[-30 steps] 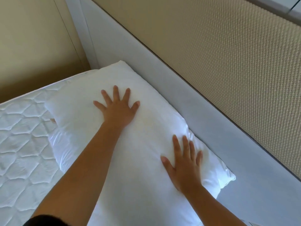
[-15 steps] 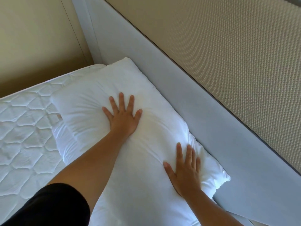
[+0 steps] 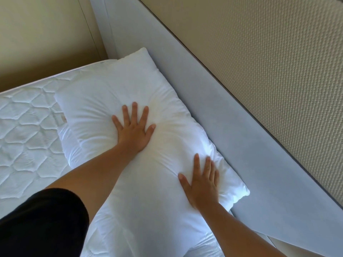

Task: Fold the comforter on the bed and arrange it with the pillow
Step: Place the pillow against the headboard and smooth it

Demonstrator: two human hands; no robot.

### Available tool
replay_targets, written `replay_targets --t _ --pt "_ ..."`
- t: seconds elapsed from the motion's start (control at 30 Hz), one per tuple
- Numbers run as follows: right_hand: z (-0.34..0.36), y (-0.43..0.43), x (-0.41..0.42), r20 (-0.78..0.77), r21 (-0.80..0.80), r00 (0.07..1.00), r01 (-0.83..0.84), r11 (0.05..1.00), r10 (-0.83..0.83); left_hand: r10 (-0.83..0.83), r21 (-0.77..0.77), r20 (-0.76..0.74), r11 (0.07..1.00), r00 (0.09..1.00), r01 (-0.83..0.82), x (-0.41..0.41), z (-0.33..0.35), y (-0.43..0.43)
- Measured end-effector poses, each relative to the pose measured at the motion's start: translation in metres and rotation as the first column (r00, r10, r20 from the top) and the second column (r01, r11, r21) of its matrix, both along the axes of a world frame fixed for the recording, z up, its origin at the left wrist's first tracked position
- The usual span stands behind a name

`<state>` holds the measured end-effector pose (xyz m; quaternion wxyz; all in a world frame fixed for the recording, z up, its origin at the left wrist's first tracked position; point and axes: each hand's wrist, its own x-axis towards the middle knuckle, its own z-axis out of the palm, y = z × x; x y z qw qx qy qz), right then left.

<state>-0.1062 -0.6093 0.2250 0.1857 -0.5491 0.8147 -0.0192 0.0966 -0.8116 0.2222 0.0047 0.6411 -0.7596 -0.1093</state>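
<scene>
A white pillow (image 3: 104,101) lies along the grey headboard (image 3: 232,127), on top of the folded white comforter (image 3: 70,143), whose edge shows under its left side and near the bottom of the view. My left hand (image 3: 132,129) presses flat on the pillow's middle, fingers spread, denting it. Flat on the pillow's right end rests my right hand (image 3: 201,182), fingers apart. Neither hand grips anything.
The quilted white mattress (image 3: 26,130) stretches to the left. A beige textured wall panel (image 3: 269,62) rises above the headboard. A beige wall (image 3: 40,39) stands beyond the bed's far edge. My black sleeve (image 3: 40,223) fills the lower left corner.
Both hands have slid a little toward me over the pillow and press deeper, with more creases around the left palm. My view has shifted, bringing the black sleeve into sight.
</scene>
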Motion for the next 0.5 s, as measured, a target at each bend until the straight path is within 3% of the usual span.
replay_targets --t 0.23,0.5 --pt "-0.023 0.004 -0.005 -0.022 0.108 0.999 -0.023 0.994 0.026 -0.020 0.026 0.012 0.999 1.000 0.019 -0.006 -0.022 0.008" --pt "0.013 0.029 -0.013 0.005 0.046 0.999 -0.042 0.998 0.041 -0.066 0.132 0.083 0.990 0.994 0.054 -0.006 0.048 0.039"
